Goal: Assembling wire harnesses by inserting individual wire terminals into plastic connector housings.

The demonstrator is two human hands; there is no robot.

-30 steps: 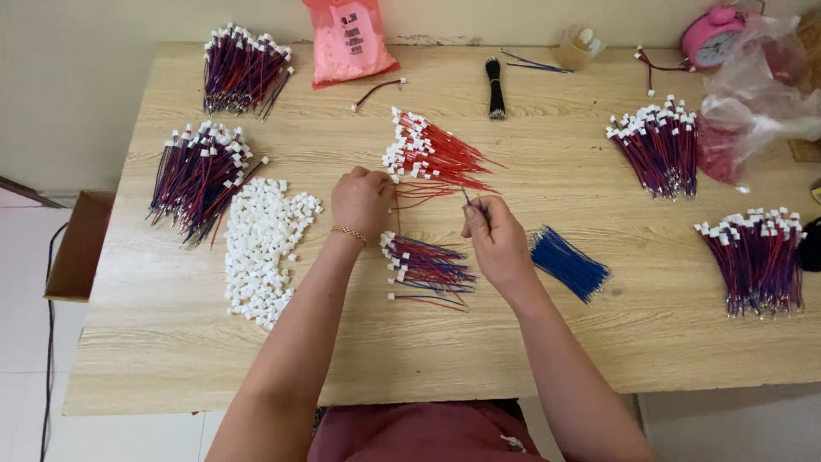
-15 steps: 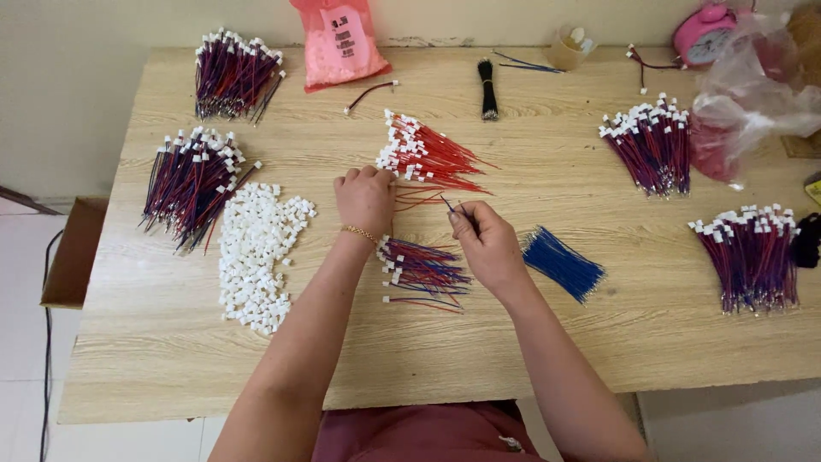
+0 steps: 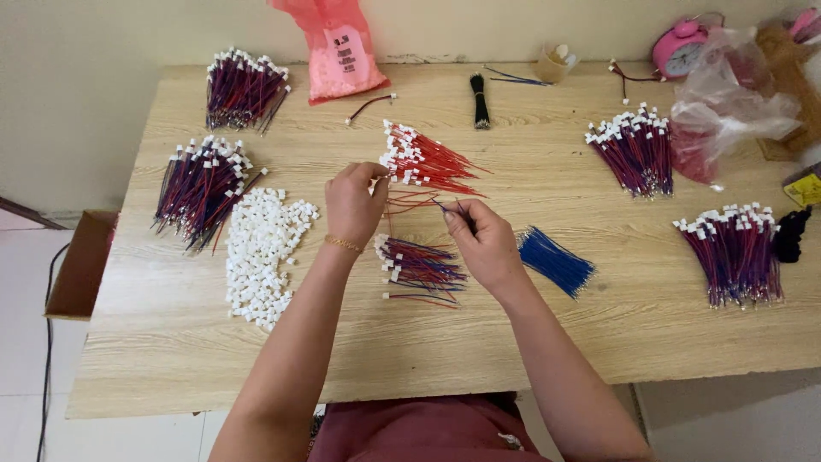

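Note:
My left hand [image 3: 354, 202] is closed on a small white connector with red wires trailing from it, just left of a fan of red wires with white plugs [image 3: 421, 161]. My right hand [image 3: 484, 242] pinches a thin blue wire, its tip pointing toward the left hand. Below and between the hands lies a small pile of finished red-and-blue wire pairs [image 3: 419, 267]. A bundle of loose blue wires [image 3: 554, 261] lies right of my right hand. A heap of white connector housings [image 3: 262, 245] lies to the left.
Bundles of red-and-blue wires with white plugs lie at the left [image 3: 201, 186], far left [image 3: 242, 88], and right [image 3: 634, 148] [image 3: 735, 251]. A pink bag [image 3: 340, 50], black ties [image 3: 479, 98], a cup [image 3: 552, 62], a pink clock [image 3: 681, 49] and a clear bag [image 3: 727, 98] line the wooden table's [image 3: 513, 342] far edge.
The hands stay close together over the table's middle; my right hand has brought the blue wire slightly nearer the left hand. The view has shifted a little.

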